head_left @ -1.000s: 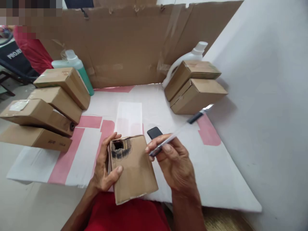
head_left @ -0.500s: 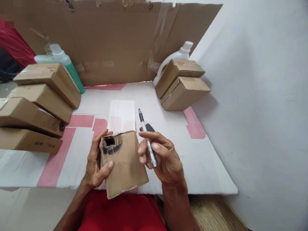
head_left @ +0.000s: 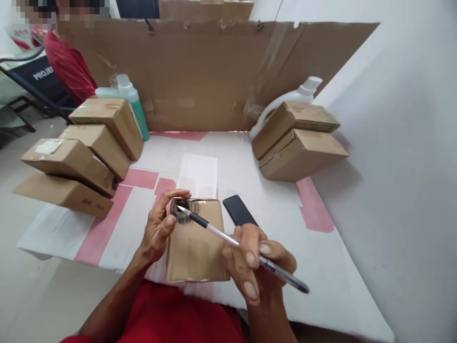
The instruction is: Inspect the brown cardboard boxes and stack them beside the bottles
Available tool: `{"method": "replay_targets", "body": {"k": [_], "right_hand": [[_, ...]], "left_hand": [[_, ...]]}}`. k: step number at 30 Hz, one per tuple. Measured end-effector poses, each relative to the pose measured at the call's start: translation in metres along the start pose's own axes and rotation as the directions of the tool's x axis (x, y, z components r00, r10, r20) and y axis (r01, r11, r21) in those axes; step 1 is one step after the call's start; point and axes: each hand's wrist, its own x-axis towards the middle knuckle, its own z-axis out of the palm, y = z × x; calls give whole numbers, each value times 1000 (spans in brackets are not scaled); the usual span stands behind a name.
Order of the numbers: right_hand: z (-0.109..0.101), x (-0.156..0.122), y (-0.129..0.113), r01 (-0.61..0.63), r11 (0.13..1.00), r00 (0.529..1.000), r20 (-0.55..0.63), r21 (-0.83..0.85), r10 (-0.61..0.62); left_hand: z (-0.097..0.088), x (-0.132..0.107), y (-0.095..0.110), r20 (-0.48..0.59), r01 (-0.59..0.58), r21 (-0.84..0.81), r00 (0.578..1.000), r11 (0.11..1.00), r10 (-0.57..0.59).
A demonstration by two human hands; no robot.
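A small cardboard box (head_left: pixel 198 252) sits at the table's near side, tilted toward me. Its upper left corner has a dark hole with black scribbled marks (head_left: pixel 183 218) around it. My left hand (head_left: pixel 159 226) grips the box's left side, thumb on the front face and fingers over the top edge. Between the thumb and fingers of my right hand (head_left: pixel 259 259) is a pen (head_left: pixel 223 235) with a clear barrel and black grip. Its tip points at the hole; whether it touches the cardboard I cannot tell. Beyond my right hand lies a black phone (head_left: pixel 240 209), partly covered by it.
Cardboard boxes (head_left: pixel 103 112) stand in a row at the left, beside a green liquid bottle (head_left: pixel 137 107). Two stacked boxes (head_left: pixel 303 155) and a white jug (head_left: pixel 309 88) are at the right. A cardboard panel (head_left: pixel 207 81) closes the back; a person in red (head_left: pixel 67 62) is beyond it.
My right hand has turned the pen from pointing up to pointing left, its tip now by the box's hole. More of the phone shows. The view has shifted left and up.
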Motion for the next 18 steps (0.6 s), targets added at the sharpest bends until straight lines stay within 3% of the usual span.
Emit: {"method": "replay_targets", "body": {"k": [6,12,15,18], "right_hand": [[3,23,-5,-26,992,984,-176,-125,4],[11,39,-16,59,969,973,-203,-239,-109],[14,50,-16,108,898,962,-181,-427,-202],[12,58,-10,196,753,879,-228,-628,-419]], "left_hand": [[0,25,9,51,-99,-16,994,995,100],[1,43,14,10,-124,25,992,992,124],[6,52,23,7,-183,123,983,975,184],[7,53,26,12,-213,185,977,959,215]]}}
